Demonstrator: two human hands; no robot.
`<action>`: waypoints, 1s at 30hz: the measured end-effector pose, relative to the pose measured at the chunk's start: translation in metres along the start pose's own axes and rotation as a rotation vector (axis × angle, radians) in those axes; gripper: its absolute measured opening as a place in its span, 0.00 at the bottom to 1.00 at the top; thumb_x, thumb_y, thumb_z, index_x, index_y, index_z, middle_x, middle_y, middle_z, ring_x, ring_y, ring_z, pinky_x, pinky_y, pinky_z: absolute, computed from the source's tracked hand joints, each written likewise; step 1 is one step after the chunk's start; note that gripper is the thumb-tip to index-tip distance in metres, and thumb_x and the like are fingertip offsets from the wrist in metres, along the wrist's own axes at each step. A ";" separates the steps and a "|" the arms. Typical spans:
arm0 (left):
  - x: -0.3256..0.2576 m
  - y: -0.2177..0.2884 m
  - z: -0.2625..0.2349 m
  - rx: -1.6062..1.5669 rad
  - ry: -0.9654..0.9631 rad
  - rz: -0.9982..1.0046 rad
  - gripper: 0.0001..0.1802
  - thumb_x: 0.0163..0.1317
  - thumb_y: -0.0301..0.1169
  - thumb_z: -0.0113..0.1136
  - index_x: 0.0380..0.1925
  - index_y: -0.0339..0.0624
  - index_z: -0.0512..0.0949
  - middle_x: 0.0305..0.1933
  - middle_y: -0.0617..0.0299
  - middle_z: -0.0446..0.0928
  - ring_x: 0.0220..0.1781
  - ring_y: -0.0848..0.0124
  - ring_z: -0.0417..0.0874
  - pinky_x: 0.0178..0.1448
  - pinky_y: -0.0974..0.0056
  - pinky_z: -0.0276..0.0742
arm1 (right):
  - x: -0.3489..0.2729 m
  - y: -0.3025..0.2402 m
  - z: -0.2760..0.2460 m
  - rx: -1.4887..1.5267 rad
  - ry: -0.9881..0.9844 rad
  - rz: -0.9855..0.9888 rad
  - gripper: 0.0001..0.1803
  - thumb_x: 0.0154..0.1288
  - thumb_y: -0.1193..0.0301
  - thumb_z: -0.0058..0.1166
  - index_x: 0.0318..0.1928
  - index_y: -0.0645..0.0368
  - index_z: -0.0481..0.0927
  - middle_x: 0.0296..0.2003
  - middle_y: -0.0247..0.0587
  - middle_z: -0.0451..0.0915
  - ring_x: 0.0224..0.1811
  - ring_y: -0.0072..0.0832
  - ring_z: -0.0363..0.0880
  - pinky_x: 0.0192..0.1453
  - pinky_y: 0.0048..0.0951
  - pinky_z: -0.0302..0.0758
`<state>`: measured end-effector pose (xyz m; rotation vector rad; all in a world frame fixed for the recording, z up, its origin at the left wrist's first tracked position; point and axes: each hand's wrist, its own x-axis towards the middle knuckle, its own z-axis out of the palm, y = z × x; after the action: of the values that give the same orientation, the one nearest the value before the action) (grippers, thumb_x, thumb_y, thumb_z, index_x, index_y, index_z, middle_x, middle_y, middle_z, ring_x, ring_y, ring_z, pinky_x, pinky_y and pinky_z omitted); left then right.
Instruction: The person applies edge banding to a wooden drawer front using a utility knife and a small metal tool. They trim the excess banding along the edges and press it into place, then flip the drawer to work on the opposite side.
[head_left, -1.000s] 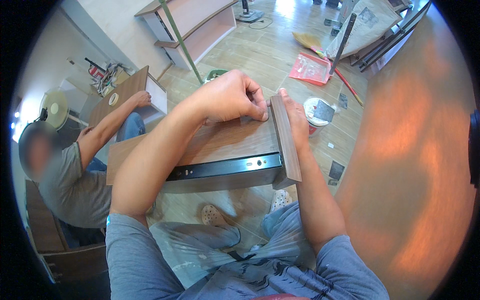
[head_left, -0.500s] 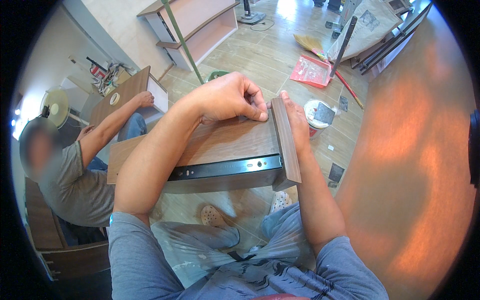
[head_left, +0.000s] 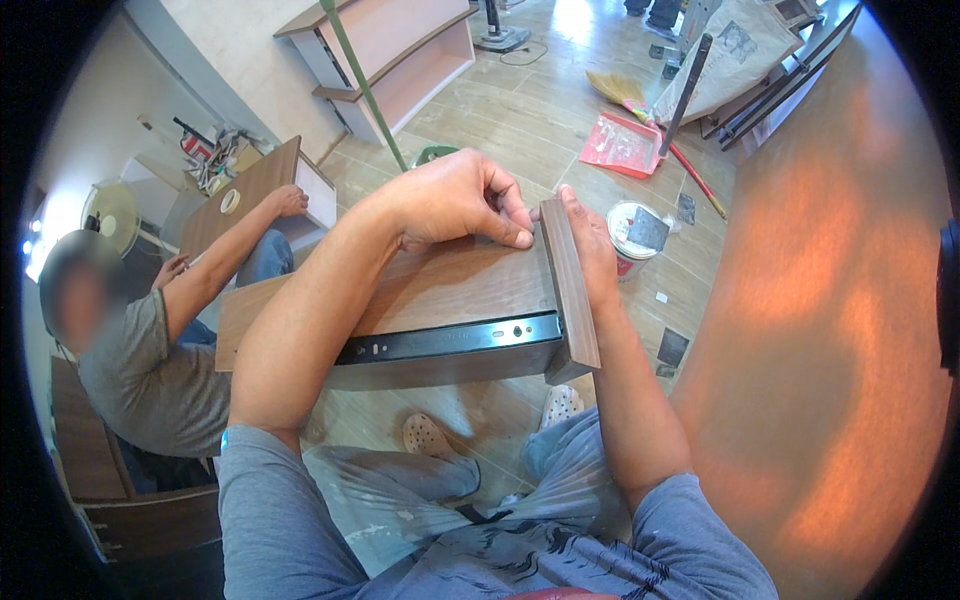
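Note:
I hold a brown wood-grain drawer box (head_left: 455, 290) in front of me, above my lap. A black metal slide rail (head_left: 450, 342) runs along its near side. A narrow wood front panel (head_left: 570, 290) stands across its right end. My left hand (head_left: 455, 200) rests on top of the box with its fingertips pinched at the upper edge of that panel. My right hand (head_left: 590, 245) grips the panel from the far right side, thumb at its top. Whether something small sits between my left fingertips is hidden.
Another person (head_left: 130, 350) sits at my left, one hand on a wood board (head_left: 255, 190). A white paint pot (head_left: 637, 235), red dustpan (head_left: 620, 145) and broom lie on the tile floor. A shelf unit (head_left: 400, 50) stands at the back. A wood surface (head_left: 830, 330) fills the right.
Almost nothing differs; my left hand's fingers shifted slightly at the panel's top edge. The drawer box and my right hand stay where they were.

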<state>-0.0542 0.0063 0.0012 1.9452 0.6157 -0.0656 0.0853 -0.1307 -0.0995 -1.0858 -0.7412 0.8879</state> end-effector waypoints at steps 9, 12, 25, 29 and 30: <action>-0.001 -0.003 -0.006 -0.073 -0.008 0.000 0.12 0.58 0.29 0.83 0.38 0.38 0.88 0.38 0.65 0.87 0.40 0.77 0.83 0.47 0.70 0.78 | 0.001 0.001 -0.003 0.000 -0.036 0.027 0.32 0.87 0.48 0.43 0.40 0.63 0.89 0.31 0.33 0.85 0.33 0.20 0.78 0.42 0.25 0.74; 0.000 -0.005 -0.007 -0.182 -0.023 -0.035 0.16 0.59 0.30 0.83 0.42 0.39 0.84 0.41 0.67 0.85 0.41 0.77 0.82 0.47 0.70 0.77 | 0.001 0.000 -0.003 0.000 -0.048 0.026 0.33 0.87 0.48 0.43 0.40 0.63 0.89 0.31 0.33 0.85 0.33 0.20 0.78 0.43 0.25 0.74; 0.007 -0.011 0.001 -0.253 -0.102 -0.254 0.18 0.58 0.29 0.77 0.45 0.46 0.79 0.43 0.63 0.83 0.47 0.74 0.81 0.51 0.68 0.75 | 0.000 -0.005 -0.003 -0.009 -0.060 0.020 0.30 0.88 0.50 0.42 0.40 0.60 0.88 0.31 0.30 0.84 0.32 0.17 0.75 0.40 0.24 0.71; 0.011 -0.012 0.004 -0.303 -0.104 -0.277 0.18 0.57 0.27 0.75 0.46 0.46 0.79 0.42 0.65 0.83 0.45 0.76 0.82 0.50 0.68 0.75 | 0.002 -0.002 -0.002 -0.012 -0.058 0.003 0.29 0.88 0.50 0.42 0.38 0.57 0.87 0.29 0.26 0.80 0.30 0.15 0.71 0.38 0.24 0.68; 0.011 -0.013 0.002 -0.323 -0.124 -0.267 0.18 0.57 0.27 0.75 0.46 0.47 0.80 0.42 0.66 0.83 0.45 0.76 0.82 0.50 0.69 0.76 | 0.002 0.000 -0.003 0.002 -0.053 0.005 0.29 0.88 0.50 0.42 0.37 0.57 0.86 0.29 0.26 0.80 0.30 0.15 0.71 0.38 0.24 0.68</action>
<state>-0.0498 0.0125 -0.0140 1.5289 0.7509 -0.2372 0.0888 -0.1297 -0.0997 -1.0667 -0.7814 0.9241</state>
